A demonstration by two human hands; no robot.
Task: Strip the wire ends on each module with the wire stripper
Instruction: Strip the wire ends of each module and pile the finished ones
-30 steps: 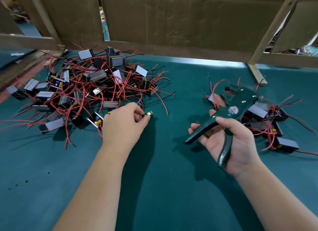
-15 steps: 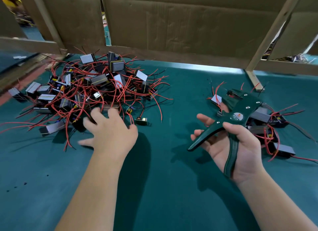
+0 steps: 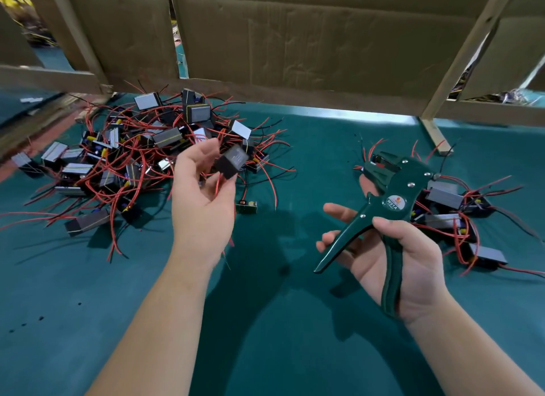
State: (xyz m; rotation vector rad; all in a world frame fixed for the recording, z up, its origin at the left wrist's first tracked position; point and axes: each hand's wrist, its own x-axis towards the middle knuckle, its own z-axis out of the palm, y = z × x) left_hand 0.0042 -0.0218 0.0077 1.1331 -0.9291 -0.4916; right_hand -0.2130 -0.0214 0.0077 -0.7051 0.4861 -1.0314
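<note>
Pickup step: left hand pinches a black, grey-faced box module; to its right, right hand grips the dark-green plier-type wire stripper. Next, likely: feed the module's dangling red wire in.

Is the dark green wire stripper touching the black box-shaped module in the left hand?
Apart. The head view shows teal mat between the dark green wire stripper and the black box-shaped module the left hand holds.

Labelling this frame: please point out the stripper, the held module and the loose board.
stripper point(image 3: 396, 202), head view, round label on its body.
held module point(image 3: 236, 157), head view, grey top face.
loose board point(image 3: 246, 207), head view, its middle.
</note>
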